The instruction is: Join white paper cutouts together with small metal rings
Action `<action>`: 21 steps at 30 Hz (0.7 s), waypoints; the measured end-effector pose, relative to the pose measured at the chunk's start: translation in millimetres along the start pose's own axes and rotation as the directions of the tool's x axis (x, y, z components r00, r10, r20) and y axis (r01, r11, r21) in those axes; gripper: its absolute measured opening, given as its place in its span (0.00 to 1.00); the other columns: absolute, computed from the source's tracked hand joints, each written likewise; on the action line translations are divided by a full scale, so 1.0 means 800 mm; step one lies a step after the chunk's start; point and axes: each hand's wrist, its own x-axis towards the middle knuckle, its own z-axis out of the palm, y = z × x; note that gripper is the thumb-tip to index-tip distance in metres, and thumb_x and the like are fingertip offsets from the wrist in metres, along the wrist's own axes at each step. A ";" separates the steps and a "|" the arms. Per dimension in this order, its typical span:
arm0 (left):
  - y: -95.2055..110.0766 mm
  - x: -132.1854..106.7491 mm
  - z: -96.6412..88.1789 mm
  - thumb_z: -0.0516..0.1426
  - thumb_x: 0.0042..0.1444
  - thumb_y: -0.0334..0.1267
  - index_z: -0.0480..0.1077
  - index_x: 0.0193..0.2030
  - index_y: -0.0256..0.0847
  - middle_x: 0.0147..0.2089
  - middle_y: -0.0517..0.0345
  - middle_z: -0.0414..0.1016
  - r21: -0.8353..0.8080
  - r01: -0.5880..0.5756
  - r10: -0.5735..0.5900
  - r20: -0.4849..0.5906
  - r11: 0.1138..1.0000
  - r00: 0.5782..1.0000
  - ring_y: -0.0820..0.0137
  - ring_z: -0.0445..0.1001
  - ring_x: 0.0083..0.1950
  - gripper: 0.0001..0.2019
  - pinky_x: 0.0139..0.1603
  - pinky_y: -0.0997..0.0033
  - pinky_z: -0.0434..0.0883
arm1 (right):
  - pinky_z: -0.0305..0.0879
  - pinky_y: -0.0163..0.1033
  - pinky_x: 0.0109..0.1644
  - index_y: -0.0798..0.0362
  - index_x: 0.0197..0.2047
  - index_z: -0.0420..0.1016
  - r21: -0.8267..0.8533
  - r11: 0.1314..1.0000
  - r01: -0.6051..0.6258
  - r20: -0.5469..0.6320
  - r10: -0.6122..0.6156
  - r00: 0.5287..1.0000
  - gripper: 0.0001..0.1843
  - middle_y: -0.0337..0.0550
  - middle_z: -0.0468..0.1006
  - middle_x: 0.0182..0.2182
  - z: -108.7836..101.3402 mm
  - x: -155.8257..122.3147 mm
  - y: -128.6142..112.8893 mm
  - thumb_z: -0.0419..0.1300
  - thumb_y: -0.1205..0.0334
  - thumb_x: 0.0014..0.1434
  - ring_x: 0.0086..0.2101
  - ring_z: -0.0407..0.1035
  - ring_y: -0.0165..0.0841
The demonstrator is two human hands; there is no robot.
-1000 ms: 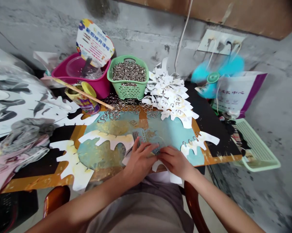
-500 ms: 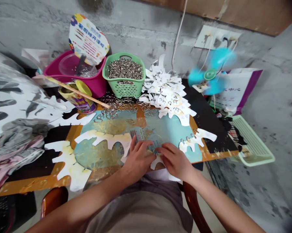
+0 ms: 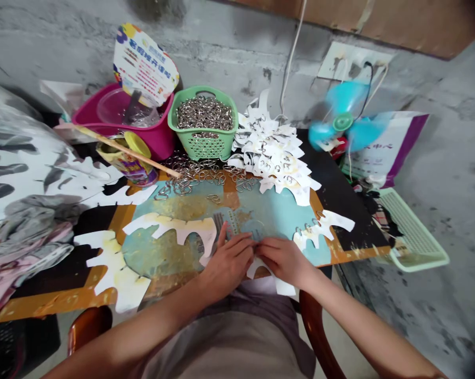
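My left hand (image 3: 228, 260) and my right hand (image 3: 284, 259) meet fingertip to fingertip at the table's near edge, both pinched over a white paper cut-out (image 3: 279, 285) that lies flat under them. Something small sits between the fingertips; I cannot make it out. A green basket (image 3: 204, 145) full of metal rings stands at the back. Loose metal rings (image 3: 198, 176) are scattered in front of it. To the basket's right lies a heap of white cut-outs with rings (image 3: 275, 155).
A pink tub (image 3: 152, 138), a printed fan card (image 3: 145, 66), a can (image 3: 129, 163) and a wooden stick (image 3: 130, 151) stand back left. A spinning blue fan (image 3: 346, 123) and a pale green tray (image 3: 413, 237) are at the right. Cloth (image 3: 28, 231) lies left. More cut-outs (image 3: 117, 273) lie nearby.
Both hands have stayed together at the same spot, with the fingertips pressed a little closer. The view shifted slightly. The fan blades keep turning.
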 end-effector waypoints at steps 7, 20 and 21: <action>-0.004 0.000 -0.001 0.57 0.62 0.31 0.71 0.51 0.43 0.48 0.56 0.81 -0.070 0.108 -0.103 0.077 0.992 0.992 0.55 0.68 0.64 0.11 0.73 0.32 0.28 | 0.68 0.42 0.39 0.55 0.45 0.76 -0.086 0.996 0.024 -0.134 -0.035 0.990 0.10 0.48 0.80 0.39 0.007 -0.019 -0.013 0.54 0.70 0.67 0.35 0.69 0.38; -0.003 -0.004 -0.001 0.56 0.63 0.32 0.78 0.44 0.49 0.60 0.47 0.68 -0.009 0.046 -0.046 0.031 0.999 0.998 0.52 0.64 0.63 0.10 0.68 0.25 0.43 | 0.73 0.47 0.45 0.56 0.46 0.75 -0.065 0.991 -0.113 -0.237 0.095 0.967 0.12 0.54 0.75 0.44 0.018 -0.043 -0.037 0.52 0.73 0.65 0.42 0.71 0.42; -0.003 -0.004 -0.001 0.56 0.63 0.32 0.78 0.45 0.50 0.60 0.47 0.67 0.001 0.034 -0.034 0.028 0.999 0.999 0.52 0.64 0.63 0.11 0.68 0.24 0.44 | 0.73 0.47 0.45 0.55 0.46 0.75 -0.006 0.992 -0.126 -0.229 0.122 0.966 0.12 0.54 0.74 0.45 0.016 -0.043 -0.037 0.52 0.72 0.65 0.43 0.71 0.41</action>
